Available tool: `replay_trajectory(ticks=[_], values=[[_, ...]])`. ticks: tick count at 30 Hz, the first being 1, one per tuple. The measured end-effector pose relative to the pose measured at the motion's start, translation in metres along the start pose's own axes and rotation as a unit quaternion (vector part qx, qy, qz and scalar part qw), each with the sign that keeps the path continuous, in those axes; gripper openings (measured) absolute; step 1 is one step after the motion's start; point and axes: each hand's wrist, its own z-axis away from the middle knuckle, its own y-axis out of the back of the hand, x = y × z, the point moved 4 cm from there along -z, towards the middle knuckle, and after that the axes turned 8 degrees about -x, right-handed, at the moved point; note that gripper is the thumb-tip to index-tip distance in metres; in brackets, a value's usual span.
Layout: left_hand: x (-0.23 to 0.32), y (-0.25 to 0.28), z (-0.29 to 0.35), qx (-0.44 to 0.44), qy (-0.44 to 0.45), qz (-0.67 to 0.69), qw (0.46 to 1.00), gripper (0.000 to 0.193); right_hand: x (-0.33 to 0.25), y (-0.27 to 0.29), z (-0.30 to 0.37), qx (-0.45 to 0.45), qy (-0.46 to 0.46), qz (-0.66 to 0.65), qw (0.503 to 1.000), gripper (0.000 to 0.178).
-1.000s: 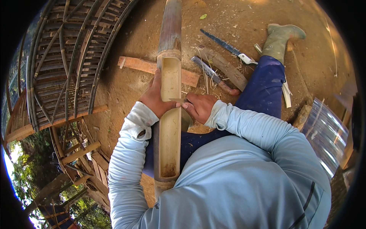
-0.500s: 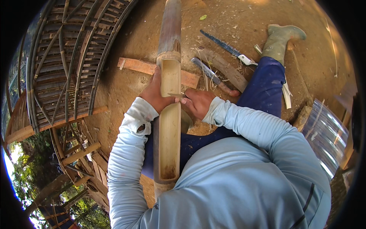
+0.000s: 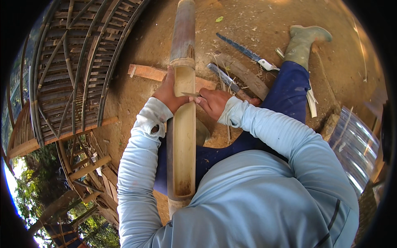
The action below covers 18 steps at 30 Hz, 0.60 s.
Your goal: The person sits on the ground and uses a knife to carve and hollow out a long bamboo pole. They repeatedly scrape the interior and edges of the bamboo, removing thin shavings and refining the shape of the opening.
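—While that bamboo pole (image 3: 184, 144) runs out from your belly across your lap, what has just changed?

—Both my hands have slid along it together, toward the far edge of its long cut opening, and the small knife (image 3: 189, 94) has gone with them. For the work, I take it that the blade is now over a farther stretch, though I can't see any shaving come off.

—How are you holding everything?

—My left hand (image 3: 168, 93) clasps the pole at the opening's left edge, a finger pointing up the outer side, the thumb stretched across to the right edge. My right hand (image 3: 215, 102) is closed around the knife just beside that right edge, handle hidden, blade pointing left over the opening.

—Do your thumbs meet?

—They're side by side near the blade; I can't tell whether they touch. Both elbows are bent, my right forearm angling inward.
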Motion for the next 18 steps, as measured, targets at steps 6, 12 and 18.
replay_trajectory(ticks=[6, 12, 18], values=[[-0.004, 0.001, -0.007, -0.010, 0.000, -0.004, 1.000, 0.123, 0.004, 0.000, -0.003, 0.018, 0.027, 0.009, 0.999, 0.037], [-0.009, 0.000, -0.010, 0.008, -0.018, -0.027, 0.999, 0.122, 0.004, 0.001, -0.004, 0.019, 0.020, 0.009, 1.000, 0.039], [-0.020, 0.001, -0.026, 0.024, 0.011, -0.048, 0.998, 0.123, 0.014, 0.006, -0.021, 0.027, 0.015, 0.021, 0.999, 0.043]])
